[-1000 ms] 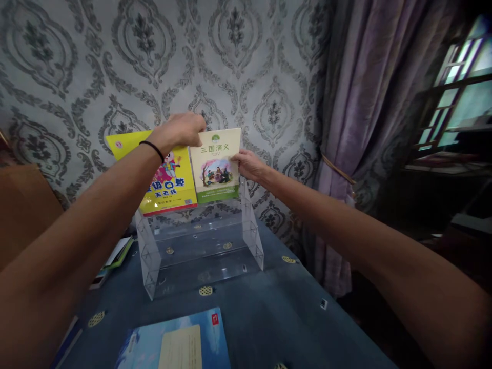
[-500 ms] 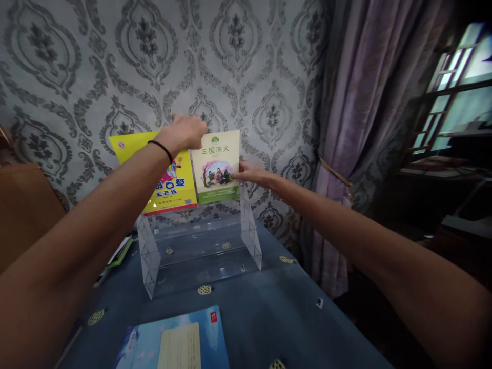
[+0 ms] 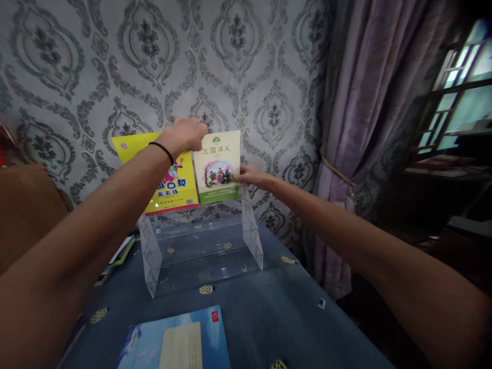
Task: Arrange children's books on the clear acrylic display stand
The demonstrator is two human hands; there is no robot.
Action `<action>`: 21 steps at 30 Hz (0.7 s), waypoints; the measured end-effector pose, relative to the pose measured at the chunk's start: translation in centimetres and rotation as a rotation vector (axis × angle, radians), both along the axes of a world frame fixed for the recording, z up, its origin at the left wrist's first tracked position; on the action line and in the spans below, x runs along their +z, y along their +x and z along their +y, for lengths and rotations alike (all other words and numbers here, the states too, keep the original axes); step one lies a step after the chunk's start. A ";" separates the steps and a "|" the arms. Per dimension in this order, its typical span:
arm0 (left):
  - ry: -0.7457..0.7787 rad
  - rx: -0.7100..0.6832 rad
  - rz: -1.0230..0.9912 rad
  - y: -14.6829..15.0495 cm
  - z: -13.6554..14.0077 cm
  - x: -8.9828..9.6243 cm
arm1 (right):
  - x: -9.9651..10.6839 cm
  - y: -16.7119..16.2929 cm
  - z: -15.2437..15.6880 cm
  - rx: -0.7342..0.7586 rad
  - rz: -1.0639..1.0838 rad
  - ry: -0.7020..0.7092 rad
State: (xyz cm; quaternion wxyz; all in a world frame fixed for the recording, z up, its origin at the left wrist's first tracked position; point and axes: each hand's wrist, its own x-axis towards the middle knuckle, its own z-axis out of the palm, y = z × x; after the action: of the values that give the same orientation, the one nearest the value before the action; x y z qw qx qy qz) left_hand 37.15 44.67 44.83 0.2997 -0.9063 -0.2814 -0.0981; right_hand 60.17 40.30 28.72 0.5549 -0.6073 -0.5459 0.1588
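Observation:
A cream book with a green lower band (image 3: 220, 171) stands upright on the top tier of a clear acrylic rack (image 3: 250, 230). At its upper left corner, my left hand (image 3: 186, 134) has its fingers curled closed on the edge; the fingertips are partly hidden. My right hand (image 3: 248, 176) pinches the same book's right edge, thumb in front and fingers behind. Close on the left, a yellow book (image 3: 172, 197) leans on the same tier, partly covered by my left forearm. The rack's lower tiers hold no books.
A blue book (image 3: 217, 333) lies flat on the dark blue tablecloth (image 3: 269, 312) in front of the rack. More books (image 3: 122, 251) lie at the left, beside a brown box (image 3: 26, 205). Patterned wall stands behind; a purple curtain (image 3: 338, 230) hangs at the right.
The view has shifted very slightly, so everything sits a little further right. Both hands stay on the cream book, which looks almost unmoved.

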 end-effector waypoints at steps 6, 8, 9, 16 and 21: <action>0.098 0.036 -0.027 0.3 0.5 -0.4 | 0.0 -0.9 -0.8 -0.027 0.046 -0.029; 0.123 0.034 -0.037 0.6 0.8 -0.5 | -0.1 -1.2 -1.0 -0.010 0.062 -0.017; 0.136 0.034 -0.042 0.7 0.9 -0.6 | -0.2 -1.3 -1.0 0.002 0.070 -0.013; 0.141 0.050 -0.068 0.9 1.1 -0.7 | -0.5 -1.7 -0.9 0.051 0.131 0.018; 0.117 0.056 -0.054 0.6 0.6 -0.5 | -0.7 -1.9 -1.0 0.053 0.155 0.040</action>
State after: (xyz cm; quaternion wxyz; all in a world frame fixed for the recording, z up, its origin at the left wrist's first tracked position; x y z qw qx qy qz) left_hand 37.76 45.23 44.31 0.3471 -0.8761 -0.3082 -0.1302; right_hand 58.25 39.26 28.05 0.6030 -0.5673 -0.5203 0.2092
